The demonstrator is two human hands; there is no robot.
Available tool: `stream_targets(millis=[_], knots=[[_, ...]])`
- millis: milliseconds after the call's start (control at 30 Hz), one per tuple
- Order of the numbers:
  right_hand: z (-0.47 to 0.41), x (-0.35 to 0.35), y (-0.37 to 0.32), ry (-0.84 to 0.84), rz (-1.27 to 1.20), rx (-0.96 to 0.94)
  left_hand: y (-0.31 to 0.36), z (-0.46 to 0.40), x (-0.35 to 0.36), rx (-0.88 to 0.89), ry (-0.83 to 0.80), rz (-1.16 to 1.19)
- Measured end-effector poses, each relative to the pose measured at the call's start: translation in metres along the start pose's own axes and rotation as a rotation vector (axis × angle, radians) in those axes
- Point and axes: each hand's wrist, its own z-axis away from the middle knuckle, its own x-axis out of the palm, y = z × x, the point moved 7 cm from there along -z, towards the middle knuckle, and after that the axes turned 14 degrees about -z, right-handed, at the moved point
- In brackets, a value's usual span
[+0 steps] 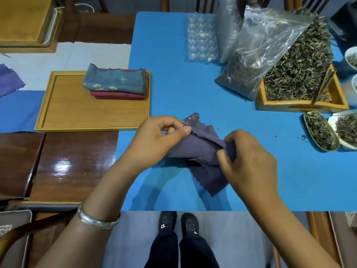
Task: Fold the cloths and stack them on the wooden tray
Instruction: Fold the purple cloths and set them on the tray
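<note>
at the far left a loose purple cloth lies on a white runner, not yet folded. next to it the wooden tray sits on the blue worktop, with a folded blue patterned cloth resting on a folded red cloth in its far right corner; most of the tray floor is bare.

nearer the person, the left hand pinches the upper edge of a grey-purple cloth between thumb and curled fingers, and the right hand grips the other end, fingers curled round the bunched fabric. the cloth is held just above the worktop, partly doubled, its scalloped lower edge hanging toward the person.

the fold looks about half made. to do it well, the person would probably need to draw the two pinched ends apart so the crease runs straight, match the scalloped edges, then lay the cloth flat and press the fold before doubling again to the size of the stack. a slack middle may leave a crooked crease.

at the right, a clear bag of dried tea leaves and a wooden box heaped with leaves stand well apart; stray leaf bits dot the worktop, so the cloth is best kept clear of them.
</note>
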Motion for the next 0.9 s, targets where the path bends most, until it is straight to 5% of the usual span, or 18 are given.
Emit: stream_targets(millis=[300, 567, 733, 900], knots=[[-0.003, -0.036, 0.032, -0.055, -0.111, 0.147, 0.003, -0.005, -0.034, 0.007, 0.038, -0.01], [-0.012, -0.059, 0.031, -0.016, -0.596, 0.003, 0.006, -0.01, -0.061, 0.034, 0.054, 0.039], [-0.039, -0.067, 0.05, 0.077, -0.822, 0.068, 0.021, -0.009, -0.051, 0.081, -0.397, -0.181], [-0.066, -0.075, 0.063, 0.149, -1.054, 0.12, 0.021, -0.019, -0.063, 0.061, -0.425, -0.153]])
